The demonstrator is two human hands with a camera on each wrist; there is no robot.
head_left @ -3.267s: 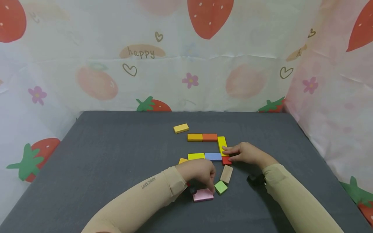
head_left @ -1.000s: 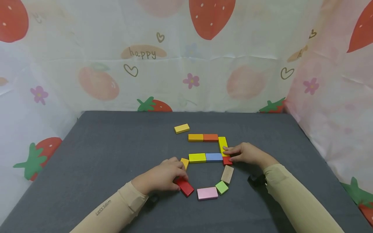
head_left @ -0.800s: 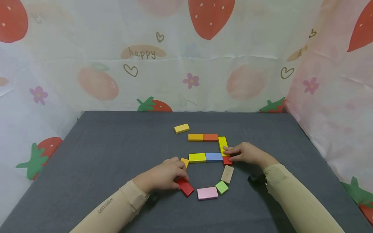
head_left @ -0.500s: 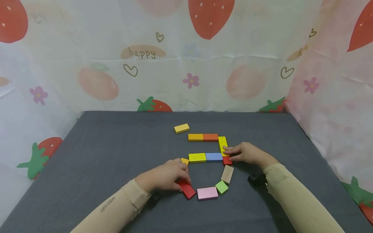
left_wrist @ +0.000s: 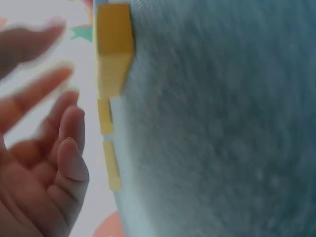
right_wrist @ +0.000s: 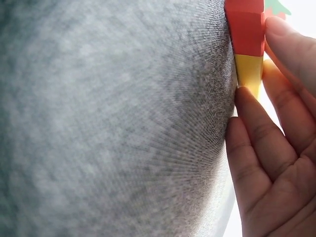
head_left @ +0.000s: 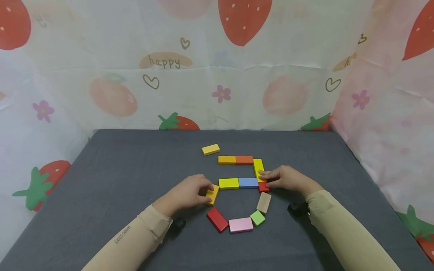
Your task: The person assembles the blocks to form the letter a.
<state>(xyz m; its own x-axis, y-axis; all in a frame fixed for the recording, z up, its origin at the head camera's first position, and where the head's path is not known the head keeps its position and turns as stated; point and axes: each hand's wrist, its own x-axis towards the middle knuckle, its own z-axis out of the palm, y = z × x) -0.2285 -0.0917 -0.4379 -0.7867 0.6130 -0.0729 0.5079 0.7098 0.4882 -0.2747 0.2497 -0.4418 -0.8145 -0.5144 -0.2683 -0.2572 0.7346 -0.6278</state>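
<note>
My left hand [head_left: 186, 191] is beside an amber block [head_left: 213, 194], its thumb and index finger apart on either side of the near end. In the left wrist view those fingers look blurred and a gap shows between them and the amber block [left_wrist: 115, 44]. My right hand [head_left: 291, 180] rests its extended fingertips against the long yellow block [head_left: 258, 167] and the small red block [head_left: 263, 187]. In the right wrist view, the thumb touches the red block [right_wrist: 247, 29]; other fingertips lie along the yellow block [right_wrist: 249, 69].
A larger red block [head_left: 217, 219], pink block [head_left: 241, 225], green block [head_left: 257, 218] and plain wooden block [head_left: 263, 203] curve below. A yellow block [head_left: 228, 183] and blue block [head_left: 248, 183] form a row, with amber [head_left: 226, 160] and orange [head_left: 244, 160] blocks behind. One yellow block [head_left: 210, 149] lies apart.
My left hand went from the pink block to the larger red block, shifted it slightly toward the pink one, then left it and moved up to the amber block. The right hand stayed put.
</note>
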